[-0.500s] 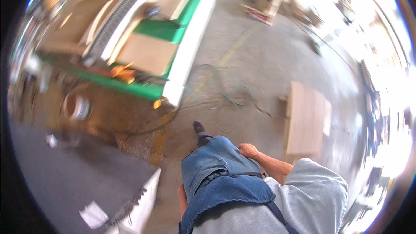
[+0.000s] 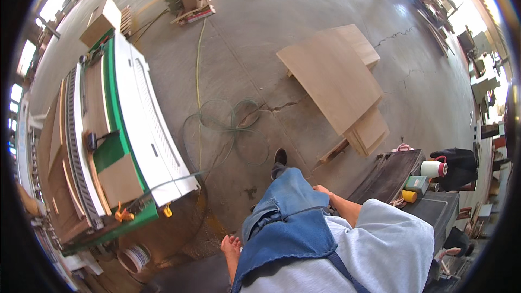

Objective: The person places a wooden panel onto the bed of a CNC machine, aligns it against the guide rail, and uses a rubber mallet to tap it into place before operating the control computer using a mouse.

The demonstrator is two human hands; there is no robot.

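My left hand (image 2: 232, 246) hangs beside my blue denim apron (image 2: 293, 241), its fingers loosely bent and apart, with nothing seen in it. My right hand (image 2: 323, 191) is at the other side of the apron, by my thigh. Its fingers are mostly hidden, so their grip does not show. One dark shoe (image 2: 280, 156) is forward on the concrete floor. Ahead to the right lies a stack of wooden panels (image 2: 331, 78), with smaller boards (image 2: 368, 131) at its near end.
A green and white machine (image 2: 154, 135) with boards on it stands left, a white bucket (image 2: 134, 259) near its end. A thin hose (image 2: 233, 125) lies coiled ahead. At right, a dark bench (image 2: 388, 176) adjoins a surface with a white and red jug (image 2: 434, 169) and yellow cup (image 2: 409, 196).
My view has swung right, bringing the bench and jug into sight. The machine now appears farther left, and the dark grey tabletop has mostly left view. My left hand shows more fully.
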